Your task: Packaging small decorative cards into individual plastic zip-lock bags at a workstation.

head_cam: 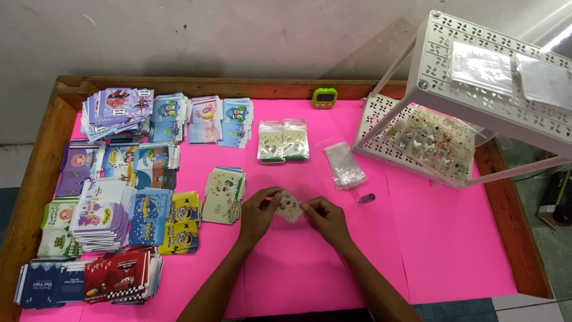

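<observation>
Pinching a small card (290, 206) between them, left hand (259, 213) and right hand (326, 219) grasp its edges.

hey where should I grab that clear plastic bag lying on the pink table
Pinch the clear bag at its near, lower end, coming from the right hand side. It lies flat and slanted, and its far end points toward the white rack, so the near end looks easiest to reach.

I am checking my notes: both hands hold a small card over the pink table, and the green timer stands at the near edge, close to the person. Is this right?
Not quite. The head view shows the green timer at the far edge, by the wall. The left hand and right hand do hold the small card over the pink table.
</observation>
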